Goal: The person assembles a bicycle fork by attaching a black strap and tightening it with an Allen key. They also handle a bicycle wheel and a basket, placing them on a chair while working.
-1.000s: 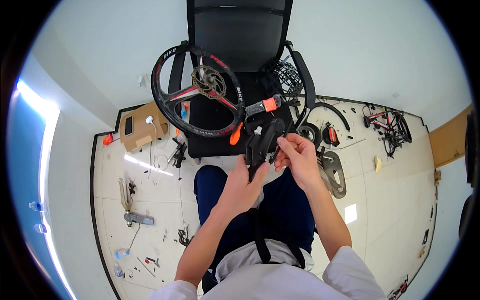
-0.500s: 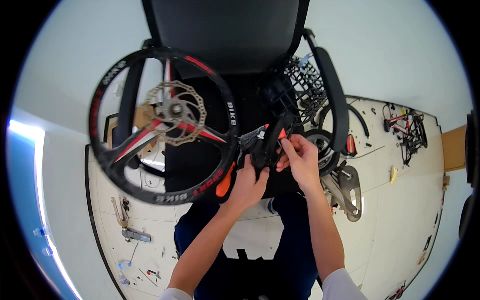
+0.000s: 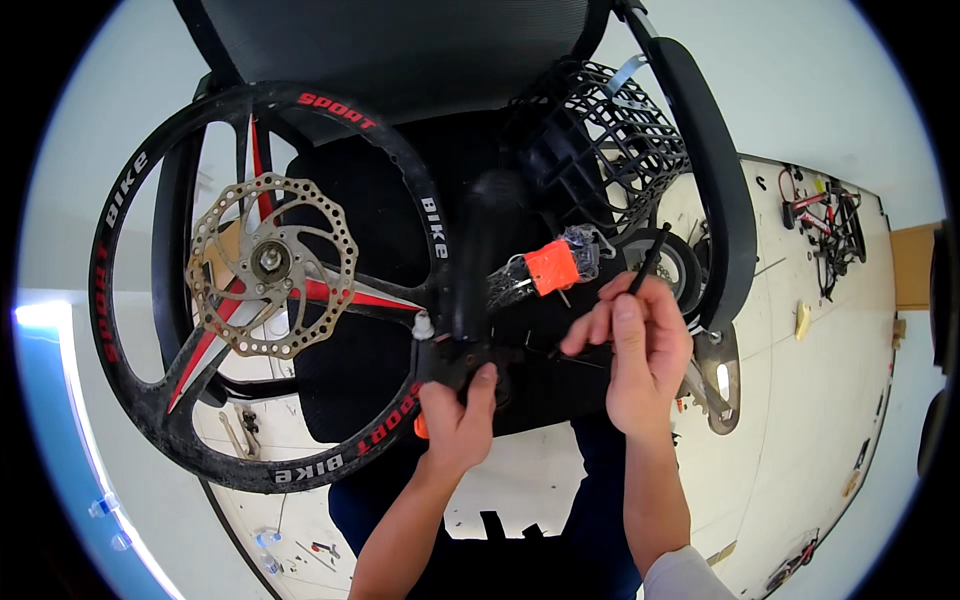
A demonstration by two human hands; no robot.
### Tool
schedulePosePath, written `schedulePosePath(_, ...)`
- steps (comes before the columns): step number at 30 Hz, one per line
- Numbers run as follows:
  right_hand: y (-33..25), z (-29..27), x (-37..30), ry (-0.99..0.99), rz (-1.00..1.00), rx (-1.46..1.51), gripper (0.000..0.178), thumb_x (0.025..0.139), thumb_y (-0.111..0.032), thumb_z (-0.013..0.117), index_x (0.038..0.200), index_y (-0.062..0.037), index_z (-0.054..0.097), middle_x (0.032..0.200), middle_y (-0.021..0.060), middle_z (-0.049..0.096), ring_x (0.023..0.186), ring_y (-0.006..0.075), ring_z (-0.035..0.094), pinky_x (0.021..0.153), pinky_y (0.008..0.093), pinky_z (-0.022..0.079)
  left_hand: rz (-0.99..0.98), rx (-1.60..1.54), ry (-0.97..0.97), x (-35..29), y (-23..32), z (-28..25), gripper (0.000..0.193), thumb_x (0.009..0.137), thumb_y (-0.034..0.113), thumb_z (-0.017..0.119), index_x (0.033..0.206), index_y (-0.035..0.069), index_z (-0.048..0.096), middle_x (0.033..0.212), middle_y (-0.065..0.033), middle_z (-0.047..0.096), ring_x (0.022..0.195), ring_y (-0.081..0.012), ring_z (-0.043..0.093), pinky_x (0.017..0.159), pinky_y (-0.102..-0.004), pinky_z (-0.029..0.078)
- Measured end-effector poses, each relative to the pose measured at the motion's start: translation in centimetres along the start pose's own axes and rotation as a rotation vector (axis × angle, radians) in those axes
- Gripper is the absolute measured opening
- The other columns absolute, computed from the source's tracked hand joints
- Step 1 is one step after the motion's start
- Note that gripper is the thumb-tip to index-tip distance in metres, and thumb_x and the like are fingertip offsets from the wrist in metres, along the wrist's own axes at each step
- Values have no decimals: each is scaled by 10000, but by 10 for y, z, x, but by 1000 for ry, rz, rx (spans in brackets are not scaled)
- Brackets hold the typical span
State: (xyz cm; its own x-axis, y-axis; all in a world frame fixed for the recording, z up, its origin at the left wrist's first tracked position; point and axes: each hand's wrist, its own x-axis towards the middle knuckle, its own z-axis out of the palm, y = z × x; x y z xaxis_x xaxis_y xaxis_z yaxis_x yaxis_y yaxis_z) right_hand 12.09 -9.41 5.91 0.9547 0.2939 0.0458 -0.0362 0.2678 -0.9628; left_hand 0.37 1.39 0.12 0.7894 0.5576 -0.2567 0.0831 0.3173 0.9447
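Observation:
My left hand (image 3: 458, 425) is closed round the lower end of a black part with a thick tube (image 3: 475, 270); its exact kind is unclear. The tube stands roughly upright in front of a black spoked bike wheel (image 3: 425, 215). To the right, my right hand (image 3: 645, 350) is raised, with a thin black rod (image 3: 652, 258) pinched between thumb and fingers. The brake disc (image 3: 340, 220) sits at the wheel's hub. Between my hands and farther off lies an orange piece (image 3: 553, 267) beside a clear plastic wrapping (image 3: 592, 252).
A black office chair seat (image 3: 350, 190) bears the wheel and a black lattice basket (image 3: 610, 140). The chair's right armrest (image 3: 715, 180) rises beside my right hand. Loose metal parts (image 3: 718, 385) and a red-black bike frame (image 3: 825, 225) lie on the tiled floor.
My hands have moved apart. The left has shifted left with the black part, while the right has lifted away holding the rod. The view has shifted too, and the wheel appears larger.

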Motion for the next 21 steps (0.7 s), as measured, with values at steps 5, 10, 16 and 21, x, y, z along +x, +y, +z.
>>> schedulePosePath(5,5,-24,11,-345,84,-961,345,741,-195,805,962,-3,623,702,95,584,562,181,541,550,308,456,51,-104,130,8,2,-8,91,948,94,476,990,17,448,648,-57,459,393,-95,411,348,-220,314)
schedulePosePath(10,33,-51,-5,-491,188,-1287,367,699,-250,833,892,-22,619,786,143,668,737,319,665,677,418,523,33,-137,117,12,6,-13,123,960,141,472,940,26,432,663,-65,455,379,-108,404,337,-236,325)
schedulePosePath(16,44,-52,-2,-532,303,-1163,266,736,-192,797,869,-21,641,675,116,642,698,304,645,671,405,517,1,-215,95,15,9,-15,141,953,70,473,1072,27,411,665,-58,460,381,-83,395,332,-216,313)
schedulePosePath(21,36,-49,-6,-525,256,-1201,301,719,-186,800,913,-26,634,758,112,636,711,308,647,668,402,525,5,-222,107,15,9,-15,148,954,79,476,1080,26,421,665,-58,460,373,-84,393,326,-218,313)
